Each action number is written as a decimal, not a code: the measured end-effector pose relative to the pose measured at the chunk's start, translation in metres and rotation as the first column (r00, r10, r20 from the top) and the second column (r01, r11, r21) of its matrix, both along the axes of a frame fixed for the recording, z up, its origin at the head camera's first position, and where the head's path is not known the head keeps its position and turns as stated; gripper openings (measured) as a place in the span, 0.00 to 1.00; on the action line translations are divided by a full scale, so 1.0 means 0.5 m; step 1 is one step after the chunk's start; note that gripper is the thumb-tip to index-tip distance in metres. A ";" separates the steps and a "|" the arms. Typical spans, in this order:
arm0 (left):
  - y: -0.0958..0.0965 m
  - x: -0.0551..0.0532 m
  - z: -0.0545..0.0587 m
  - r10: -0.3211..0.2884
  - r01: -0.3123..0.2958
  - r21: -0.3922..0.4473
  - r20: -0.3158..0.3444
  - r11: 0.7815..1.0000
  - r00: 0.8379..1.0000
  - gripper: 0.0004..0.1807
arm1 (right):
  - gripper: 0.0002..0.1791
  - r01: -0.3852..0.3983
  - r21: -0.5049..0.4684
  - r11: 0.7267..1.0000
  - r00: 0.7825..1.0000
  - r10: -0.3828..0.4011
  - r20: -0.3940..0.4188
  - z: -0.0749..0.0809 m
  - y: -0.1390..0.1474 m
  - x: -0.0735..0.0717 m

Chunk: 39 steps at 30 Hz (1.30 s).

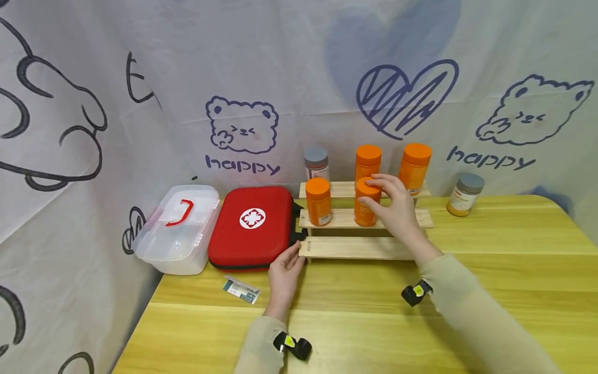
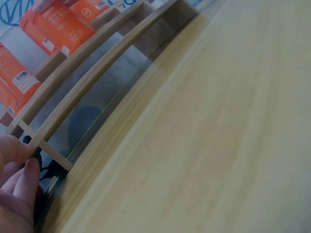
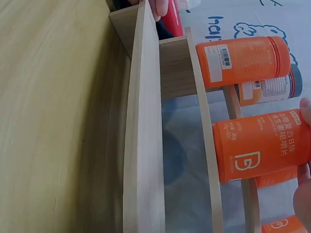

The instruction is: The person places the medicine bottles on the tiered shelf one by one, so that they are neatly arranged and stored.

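Observation:
A three-tier wooden rack (image 1: 355, 248) stands on the table. My left hand (image 1: 283, 276) pinches the left end of its lowest board, thumb above and fingers beneath in the left wrist view. On the middle board, my right hand (image 1: 401, 212) holds an orange bottle (image 1: 365, 212) by its lid, thumb on one side and fingers on the other. The bottle (image 3: 257, 145) is upright, its base at the board. Another orange bottle (image 1: 318, 203) sits to its left on that board. Behind, the top board carries two orange bottles (image 1: 416, 166) and a grey-lidded bottle (image 1: 316, 160).
Left of the rack lie a red first-aid case (image 1: 254, 228) and a clear plastic box (image 1: 177, 234) with a red handle. A small packet (image 1: 241, 290) rests in front of the case. One grey-lidded jar (image 1: 465, 195) stands right of the rack. A printed curtain (image 1: 299, 78) hangs behind.

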<state>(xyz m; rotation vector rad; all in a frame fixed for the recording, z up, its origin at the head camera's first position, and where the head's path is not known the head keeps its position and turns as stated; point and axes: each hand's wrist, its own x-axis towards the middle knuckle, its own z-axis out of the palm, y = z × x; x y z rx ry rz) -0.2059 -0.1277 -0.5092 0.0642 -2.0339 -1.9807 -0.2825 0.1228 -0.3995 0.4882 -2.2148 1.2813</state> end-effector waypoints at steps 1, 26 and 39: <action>0.001 0.003 0.008 -0.004 0.004 -0.001 0.000 1.000 1.000 0.20 | 0.21 0.004 0.013 1.000 1.000 -0.004 -0.010 0.000 0.001 0.000; 0.008 0.031 0.059 -0.013 0.013 -0.017 0.010 1.000 1.000 0.19 | 0.12 0.081 0.135 0.988 0.991 -0.064 -0.120 -0.007 0.143 0.020; 0.009 0.030 0.061 -0.009 0.010 -0.024 0.005 1.000 1.000 0.19 | 0.23 0.275 0.284 0.918 0.938 -0.321 0.130 -0.034 0.316 -0.050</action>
